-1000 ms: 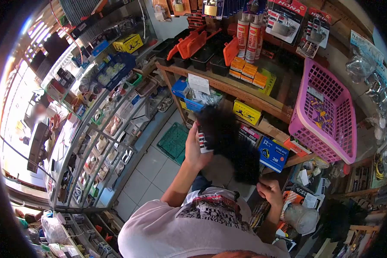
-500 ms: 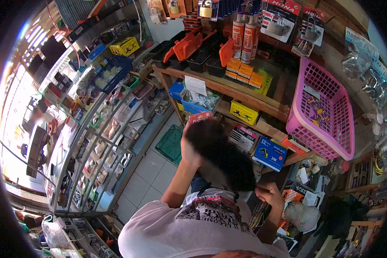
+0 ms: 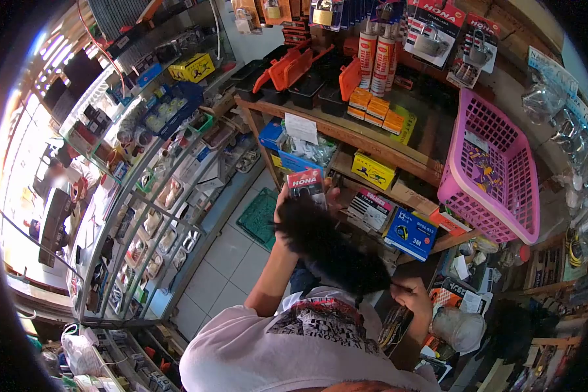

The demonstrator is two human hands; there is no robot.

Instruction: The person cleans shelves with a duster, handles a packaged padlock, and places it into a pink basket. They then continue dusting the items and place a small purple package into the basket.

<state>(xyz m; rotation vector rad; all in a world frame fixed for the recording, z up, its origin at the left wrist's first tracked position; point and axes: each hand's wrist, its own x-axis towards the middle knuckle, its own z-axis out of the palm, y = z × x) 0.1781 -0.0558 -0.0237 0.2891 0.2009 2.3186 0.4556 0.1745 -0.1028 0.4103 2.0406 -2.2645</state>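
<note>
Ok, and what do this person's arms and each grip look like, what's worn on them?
Both forearms are bare. The left sleeve is short, part of a pale pinkish T-shirt with a black and red chest print. The right grip is ungloved, and so is the visible part of the left grip. No watch shows.

Black all over, this duster point(image 3: 336, 255) of mine, and here's the card point(image 3: 305, 179) I hold: red up top, white lettering across it! My shirt point(image 3: 261, 353) comes in pale pink, its print point(image 3: 323, 323) black and red. Over to the basket point(image 3: 489, 224), bright pink with a lattice pattern! Blue on one box point(image 3: 410, 234), yellow with black figures on another box point(image 3: 374, 170), and green for the crate point(image 3: 258, 219)!
</note>
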